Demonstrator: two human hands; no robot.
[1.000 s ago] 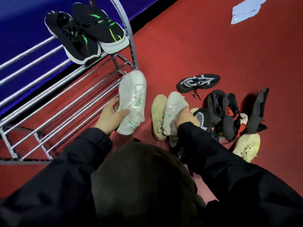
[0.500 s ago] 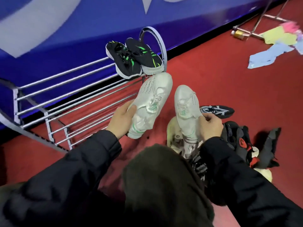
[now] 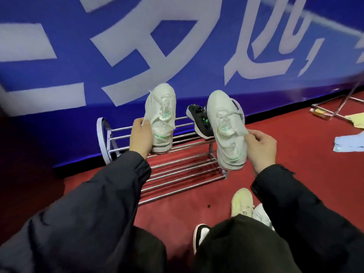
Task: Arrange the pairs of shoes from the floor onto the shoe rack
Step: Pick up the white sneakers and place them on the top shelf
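Observation:
I hold a pair of white sneakers with green marks up in front of the metal shoe rack (image 3: 177, 170). My left hand (image 3: 140, 137) grips the heel of one white sneaker (image 3: 161, 117), toe pointing up, over the rack's upper tier. My right hand (image 3: 260, 148) grips the heel side of the other white sneaker (image 3: 226, 131), toe up, near the rack's right end. A black sneaker with green marks (image 3: 200, 121) rests on the upper tier between them, partly hidden. A pale yellow shoe (image 3: 241, 201) lies on the red floor below my right arm.
A blue wall banner (image 3: 177, 46) with large white characters stands right behind the rack. On the red floor at right are a metal stand (image 3: 334, 109), yellow cloth (image 3: 354, 119) and light blue cloth (image 3: 348, 143). A black-and-white shoe (image 3: 200, 235) peeks out by my knee.
Both hands lifted the white sneakers higher, toward the rack's upper tier. My view tilted up, so the floor pile has mostly dropped out of sight.

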